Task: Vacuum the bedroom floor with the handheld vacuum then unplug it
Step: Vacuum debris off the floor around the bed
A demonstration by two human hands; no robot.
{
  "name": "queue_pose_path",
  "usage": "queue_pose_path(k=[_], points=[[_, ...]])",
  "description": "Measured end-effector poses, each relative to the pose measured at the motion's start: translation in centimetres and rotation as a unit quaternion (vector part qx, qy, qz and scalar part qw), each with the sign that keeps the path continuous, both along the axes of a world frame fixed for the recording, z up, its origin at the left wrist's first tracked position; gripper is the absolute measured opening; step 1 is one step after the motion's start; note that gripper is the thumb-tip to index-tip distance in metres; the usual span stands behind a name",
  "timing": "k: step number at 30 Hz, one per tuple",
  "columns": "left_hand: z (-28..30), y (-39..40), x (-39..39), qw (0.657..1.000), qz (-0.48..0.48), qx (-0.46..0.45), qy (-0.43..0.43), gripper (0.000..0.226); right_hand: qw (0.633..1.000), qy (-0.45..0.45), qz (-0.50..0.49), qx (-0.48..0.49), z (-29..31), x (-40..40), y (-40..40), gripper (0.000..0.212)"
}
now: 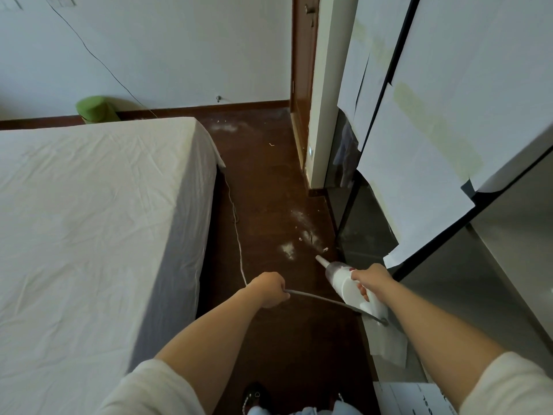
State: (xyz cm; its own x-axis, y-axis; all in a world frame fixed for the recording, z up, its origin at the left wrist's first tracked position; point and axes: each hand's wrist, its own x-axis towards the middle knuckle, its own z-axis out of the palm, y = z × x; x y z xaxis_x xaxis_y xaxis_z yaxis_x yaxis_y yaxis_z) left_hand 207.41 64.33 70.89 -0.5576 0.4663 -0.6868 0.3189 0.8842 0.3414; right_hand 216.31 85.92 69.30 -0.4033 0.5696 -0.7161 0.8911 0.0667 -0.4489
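Right hand (pixel 372 280): fingers wrapped around the handle of the handheld vacuum (pixel 350 284), a white body with its nozzle angled down toward the floor, near the bed's foot-side aisle.

Left hand (pixel 269 290): closed around the grey cord (pixel 323 301), holding it up between the bed and the vacuum; the cord runs from the vacuum's rear to this hand, then trails along the floor beside the bed.

Bed (pixel 89 220): white sheet, landmark; occupies the left of the aisle.

Floor (pixel 269 190): dark brown strip right of the bed. Pale dust patches (pixel 288 250) lie just ahead of the nozzle, farther from the bed than the cord; more dust (pixel 224 127) sits past the bed's far corner.

Wardrobe (pixel 449 145): paper-covered panels, opposite the bed across the aisle.

Handling note, as judgement: lower the nozzle close over the nearest patch, sweep slowly away from the bed toward the wardrobe base, and keep the cord lifted so it drags through no dust.
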Motion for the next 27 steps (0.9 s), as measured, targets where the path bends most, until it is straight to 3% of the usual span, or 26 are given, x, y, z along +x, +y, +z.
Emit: queue_pose_path(k=[12,17,27], points=[[0.4,-2.7,-1.0,1.0,0.025,-0.009,0.011,0.026,0.995,0.015,0.087,-0.043,0.3,-1.4,-4.1,0.018],[0.3,-4.1,-1.3,0.999,0.04,-0.016,0.013,0.027,0.995,0.03,0.078,-0.05,0.0,-2.2,-5.6,0.013],[0.3,-4.4,-1.5,0.999,0.042,0.002,0.001,0.027,0.999,0.034,0.021,-0.027,-0.2,-1.9,-5.7,0.025]])
